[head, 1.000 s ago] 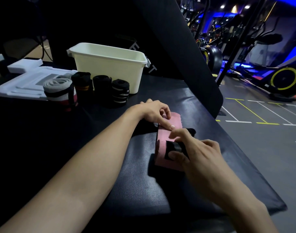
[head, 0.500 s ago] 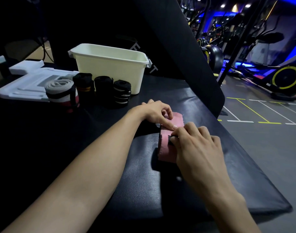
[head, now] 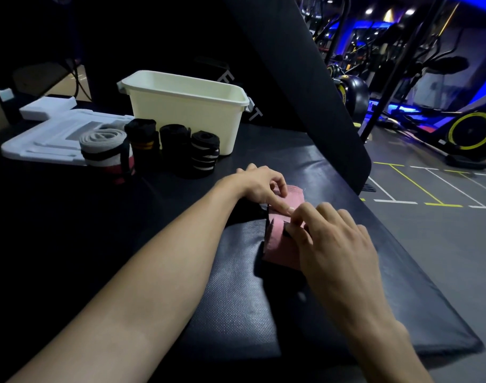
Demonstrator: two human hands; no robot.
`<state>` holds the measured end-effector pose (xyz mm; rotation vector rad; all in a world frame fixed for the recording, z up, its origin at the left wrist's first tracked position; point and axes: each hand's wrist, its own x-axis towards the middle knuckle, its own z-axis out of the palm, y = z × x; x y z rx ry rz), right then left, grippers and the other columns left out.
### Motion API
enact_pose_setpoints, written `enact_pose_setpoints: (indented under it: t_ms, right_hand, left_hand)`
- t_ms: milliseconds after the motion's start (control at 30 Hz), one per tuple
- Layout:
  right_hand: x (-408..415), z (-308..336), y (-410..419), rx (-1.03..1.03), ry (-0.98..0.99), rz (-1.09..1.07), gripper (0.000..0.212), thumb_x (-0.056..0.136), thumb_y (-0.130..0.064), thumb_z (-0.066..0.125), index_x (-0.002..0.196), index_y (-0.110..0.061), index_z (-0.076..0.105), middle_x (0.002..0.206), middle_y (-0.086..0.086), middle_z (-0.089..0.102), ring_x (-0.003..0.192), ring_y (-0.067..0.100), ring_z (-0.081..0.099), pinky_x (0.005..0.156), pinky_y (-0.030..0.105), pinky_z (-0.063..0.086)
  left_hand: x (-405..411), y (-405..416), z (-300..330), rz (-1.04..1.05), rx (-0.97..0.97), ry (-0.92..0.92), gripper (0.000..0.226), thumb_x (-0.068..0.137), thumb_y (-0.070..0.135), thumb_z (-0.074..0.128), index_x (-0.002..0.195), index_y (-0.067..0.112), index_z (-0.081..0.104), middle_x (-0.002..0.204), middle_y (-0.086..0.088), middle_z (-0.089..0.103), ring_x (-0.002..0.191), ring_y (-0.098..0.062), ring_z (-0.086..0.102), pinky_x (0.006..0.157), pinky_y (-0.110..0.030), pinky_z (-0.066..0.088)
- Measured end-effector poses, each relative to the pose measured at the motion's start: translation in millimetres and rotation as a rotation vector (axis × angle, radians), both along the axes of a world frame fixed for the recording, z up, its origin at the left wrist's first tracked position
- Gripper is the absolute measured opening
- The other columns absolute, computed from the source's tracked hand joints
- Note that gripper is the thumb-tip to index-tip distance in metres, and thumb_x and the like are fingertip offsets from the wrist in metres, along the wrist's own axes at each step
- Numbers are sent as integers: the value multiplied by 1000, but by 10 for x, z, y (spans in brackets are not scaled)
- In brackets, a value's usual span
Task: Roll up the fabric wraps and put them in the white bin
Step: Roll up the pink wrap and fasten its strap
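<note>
Head view looks down on a dark padded bench top (head: 230,286) where a pink fabric wrap with a black strap piece (head: 277,239) lies near the right edge, partly rolled. The left hand (head: 261,186) reaches across, its index finger stretched out and pressing the far part of the pink wrap flat while the other fingers curl loosely. The right hand (head: 335,244) sits on the near part of the wrap, its fingertips (head: 297,225) bent and pinching the black strap end against the pink cloth. Further back stands the white plastic bin (head: 186,114), and just in front of it four rolled wraps stand in a row: a grey one with black and red bands (head: 103,153), a black one with an orange stripe (head: 142,139), a plain black one (head: 174,145) and a black one with white stripes (head: 204,153). White foam packing pieces (head: 45,139) lie to the left of them
</note>
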<state>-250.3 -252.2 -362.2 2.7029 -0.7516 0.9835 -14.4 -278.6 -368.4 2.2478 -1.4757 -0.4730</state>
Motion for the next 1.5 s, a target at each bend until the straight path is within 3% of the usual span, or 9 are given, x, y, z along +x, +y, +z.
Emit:
enact_pose_setpoints:
  t_ms: [133, 233, 433, 567, 733, 867, 1200, 1367, 1500]
  right_hand:
    - [-66, -6, 14, 3, 36, 41, 25, 89, -42, 70, 102, -32, 52, 81, -6, 54, 75, 27, 53, 62, 34, 28]
    - [-142, -22, -29, 62, 145, 48, 45, 75, -65, 70, 106, -35, 58, 93, -10, 58, 86, 22, 55, 67, 33, 30]
    - [-120, -107, -100, 167, 259, 49, 85, 66, -46, 86, 141, -29, 51, 137, -7, 58, 123, 21, 53, 86, 41, 45]
    - [-84, -160, -139, 99, 194, 62, 80, 64, -36, 88, 136, -23, 56, 127, -5, 64, 113, 21, 57, 83, 41, 40]
    - [-194, -49, -62, 52, 155, 173, 75, 68, -53, 74, 134, -28, 50, 108, -12, 66, 97, 17, 63, 77, 36, 30]
    - [-214, -28, 68, 26, 180, 176, 58, 72, -61, 63, 119, -27, 54, 99, -11, 67, 88, 18, 62, 75, 38, 31]
    - [-91, 30, -106, 347, 236, 145, 50, 88, -70, 24, 130, -47, 39, 122, -14, 56, 105, 17, 53, 81, 40, 33]
    - [-12, -7, -223, 341, 239, 116, 64, 89, -66, 17, 144, -46, 41, 130, -11, 51, 116, 17, 50, 85, 37, 30]
    - [23, -58, -291, 371, 137, 123, 47, 97, -62, 26, 140, -48, 34, 124, -17, 59, 115, 11, 57, 85, 37, 27]
  left_hand:
    - [-3, 3, -2, -9, -17, -12, 70, 37, 87, 67, 95, 48, 67, 98, 24, 60, 116, -18, 40, 94, -40, 28]
    - [19, -4, -28, 12, -36, -13, 62, 44, 89, 75, 91, 50, 67, 100, 24, 61, 115, -17, 40, 95, -41, 30]
    - [24, -7, -39, 24, -83, -25, 47, 65, 74, 81, 96, 41, 69, 97, 22, 61, 115, -15, 38, 93, -38, 26]
    - [40, -17, -41, 9, -70, -50, 46, 62, 77, 80, 92, 43, 68, 97, 21, 61, 113, -15, 40, 94, -39, 28]
    - [7, -34, 36, -102, 20, -83, 54, 50, 79, 73, 93, 46, 69, 89, 24, 66, 105, -11, 48, 92, -40, 36]
    - [-70, -58, 69, -193, 59, -104, 40, 60, 69, 78, 92, 47, 68, 88, 25, 68, 99, -4, 47, 81, -35, 37]
    - [-23, -61, -3, -203, -62, -17, 54, 44, 78, 67, 86, 45, 71, 76, 22, 67, 72, 7, 60, 89, -36, 51]
    - [-16, -74, -66, -199, -145, 62, 56, 47, 76, 68, 90, 41, 73, 87, 5, 68, 75, -6, 61, 88, -41, 55]
    - [21, -112, -119, -187, -165, 86, 50, 51, 77, 72, 87, 41, 72, 84, 3, 68, 71, -8, 56, 83, -40, 50]
